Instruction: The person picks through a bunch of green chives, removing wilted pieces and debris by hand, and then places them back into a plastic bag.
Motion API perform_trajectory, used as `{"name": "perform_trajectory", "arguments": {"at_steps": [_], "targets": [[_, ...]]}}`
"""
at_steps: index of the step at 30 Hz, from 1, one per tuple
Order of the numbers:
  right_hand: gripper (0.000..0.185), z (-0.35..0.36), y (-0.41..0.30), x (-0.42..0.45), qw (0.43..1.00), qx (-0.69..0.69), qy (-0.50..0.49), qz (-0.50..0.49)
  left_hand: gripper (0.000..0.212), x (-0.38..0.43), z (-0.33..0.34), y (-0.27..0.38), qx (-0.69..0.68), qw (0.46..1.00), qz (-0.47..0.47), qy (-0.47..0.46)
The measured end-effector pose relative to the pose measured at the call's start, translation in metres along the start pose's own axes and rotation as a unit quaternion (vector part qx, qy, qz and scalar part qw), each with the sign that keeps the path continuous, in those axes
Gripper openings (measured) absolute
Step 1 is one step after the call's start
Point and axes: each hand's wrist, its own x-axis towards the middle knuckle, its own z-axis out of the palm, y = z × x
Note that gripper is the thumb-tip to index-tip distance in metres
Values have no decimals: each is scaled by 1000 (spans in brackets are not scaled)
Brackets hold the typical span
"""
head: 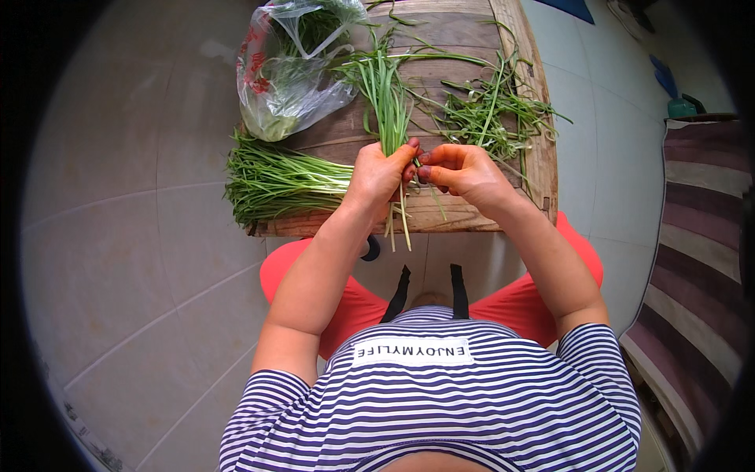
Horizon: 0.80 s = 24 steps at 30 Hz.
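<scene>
My left hand (380,168) grips a small bunch of garlic chives (384,97) over the near side of a wooden table. The leaves point away from me and the pale stem ends hang below the fist. Thumb and fingers of my right hand (466,171) pinch a thin green leaf right beside that bunch. A larger bundle of chives (295,180) lies left of my hands, its leafy tips at the table's left edge. Loose, tangled chive scraps (486,115) are spread beyond my right hand.
A clear plastic bag (301,88) with red print holds more greens at the table's far left. The worn plank table (460,215) ends just before my knees. To the right stands something covered by a striped cloth (702,236). Pale floor tiles (147,236) surround the table.
</scene>
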Motion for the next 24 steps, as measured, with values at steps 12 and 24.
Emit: {"name": "perform_trajectory", "arguments": {"at_steps": [12, 24], "targets": [[14, 8, -3, -15, 927, -289, -32, -236, 18, -4, -27, 36, -152, 955, 239, 91], [20, 36, 42, 46, 836, -489, 148, -201, 15, -8, -68, 43, -214, 946, 241, -41]]}}
